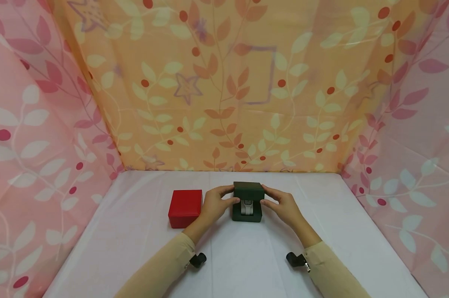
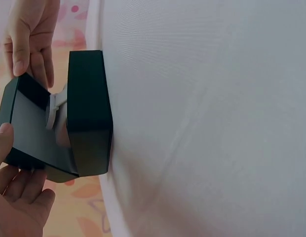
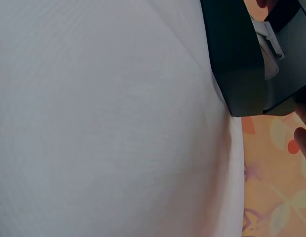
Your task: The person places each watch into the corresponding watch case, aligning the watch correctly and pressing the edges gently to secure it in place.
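Note:
A dark green watch box [image 1: 248,191] stands on the white table with its hinged lid partly raised. Inside it sits a pale wristwatch [image 1: 247,208] with a light strap. My left hand [image 1: 215,203] holds the lid's left side between thumb and fingers. On the lid's right side, my right hand [image 1: 283,205] grips it the same way. The left wrist view shows the lid's grey inner face tilted away from the green base [image 2: 89,91], with the watch partly hidden between them. In the right wrist view only fingertips [image 3: 304,140] appear beside the box.
A closed red box [image 1: 186,203] stands on the table left of the green one, close beside my left forearm. White cloth covers the table [image 1: 243,256]. Patterned orange [image 1: 224,82] and pink curtains [image 1: 30,165] enclose the back and sides.

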The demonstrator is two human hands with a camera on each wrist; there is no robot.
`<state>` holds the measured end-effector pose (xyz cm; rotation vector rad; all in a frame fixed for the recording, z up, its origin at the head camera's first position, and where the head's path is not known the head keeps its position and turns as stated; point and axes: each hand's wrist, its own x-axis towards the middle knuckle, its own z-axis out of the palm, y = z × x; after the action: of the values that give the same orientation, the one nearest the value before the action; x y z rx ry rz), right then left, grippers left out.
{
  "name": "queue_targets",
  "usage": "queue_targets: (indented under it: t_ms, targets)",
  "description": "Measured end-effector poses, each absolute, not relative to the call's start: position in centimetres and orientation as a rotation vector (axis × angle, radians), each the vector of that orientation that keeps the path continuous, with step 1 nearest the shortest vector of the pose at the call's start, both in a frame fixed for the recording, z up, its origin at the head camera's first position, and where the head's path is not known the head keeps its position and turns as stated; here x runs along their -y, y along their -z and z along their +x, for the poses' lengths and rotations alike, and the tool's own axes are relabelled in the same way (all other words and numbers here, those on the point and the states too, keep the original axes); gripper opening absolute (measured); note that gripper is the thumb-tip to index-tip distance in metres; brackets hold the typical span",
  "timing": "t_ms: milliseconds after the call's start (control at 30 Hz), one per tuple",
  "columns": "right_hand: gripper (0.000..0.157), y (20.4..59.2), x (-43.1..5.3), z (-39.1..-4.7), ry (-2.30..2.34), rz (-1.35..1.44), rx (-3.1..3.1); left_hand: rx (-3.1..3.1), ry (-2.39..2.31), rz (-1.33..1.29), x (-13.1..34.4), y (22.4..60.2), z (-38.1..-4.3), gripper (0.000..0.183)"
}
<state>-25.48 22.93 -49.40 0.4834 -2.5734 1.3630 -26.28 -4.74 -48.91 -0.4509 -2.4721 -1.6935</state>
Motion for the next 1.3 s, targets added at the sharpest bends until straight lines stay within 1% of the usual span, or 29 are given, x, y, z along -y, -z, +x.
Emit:
queue_targets:
  t_ms: [367, 600, 767, 867, 967, 1033, 1200, 1300]
  targets:
    - [0.063, 49.7, -22.8, -24.7, -1.531, 0.432, 2.5, 2.446, 1.687, -0.446, 4.3, 49.1, -25.7, 0.058]
    - [0.06, 50.3, -22.5, -24.5, -1.743, 0.398, 2.393, 2.425, 1.751, -0.409, 3.9, 49.3, -25.4, 0.057]
    - [0.061, 50.5, -22.3, -24.3, -1.794, 0.367, 2.398, 2.408, 1.839, -0.358, 3.9, 49.4, -25.0, 0.056]
    - [0.062, 50.1, -22.0, -23.9, -1.836, 0.348, 2.403, 2.403, 1.867, -0.339, 3.9, 49.6, -24.8, 0.055]
    - [0.062, 48.8, -21.5, -23.0, -1.859, 0.343, 2.401, 2.397, 1.878, -0.327, 3.8, 49.7, -24.7, 0.056]
    - [0.062, 48.9, -21.5, -22.8, -1.865, 0.338, 2.394, 2.387, 1.895, -0.32, 3.8, 49.7, -24.6, 0.056]
    - [0.062, 50.7, -22.0, -23.6, -1.847, 0.325, 2.377, 2.367, 1.907, -0.312, 3.8, 49.9, -24.4, 0.055]
    - [0.061, 50.8, -22.1, -23.5, -1.834, 0.315, 2.38, 2.358, 1.911, -0.301, 3.7, 49.9, -24.2, 0.054]
